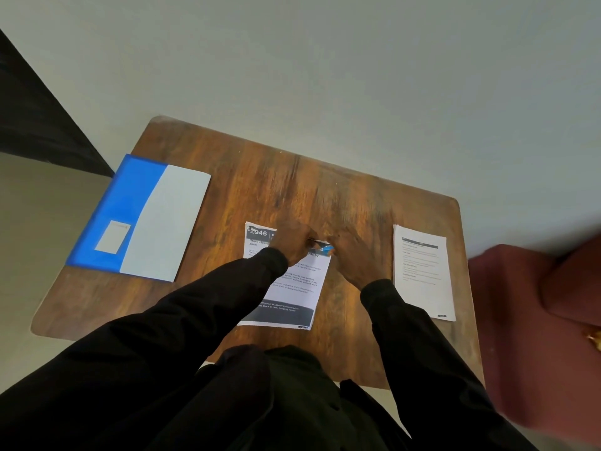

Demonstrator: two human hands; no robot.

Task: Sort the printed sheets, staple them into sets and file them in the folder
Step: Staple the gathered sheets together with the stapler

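A printed set of sheets (pixel 286 297) with a dark header and footer lies in the middle of the wooden table (pixel 292 183). My left hand (pixel 292 244) and my right hand (pixel 356 255) meet over its top right corner, both curled around a small blue stapler (pixel 323 247) that shows only partly between them. A second stack of printed sheets (pixel 422 271) lies to the right, untouched. The blue and pale grey folder (pixel 146 219) lies closed at the table's left side, overhanging the edge.
A maroon upholstered seat (pixel 536 320) stands close against the table's right edge. A plain wall runs behind the table. Dark flooring or furniture shows at the far left (pixel 39 118).
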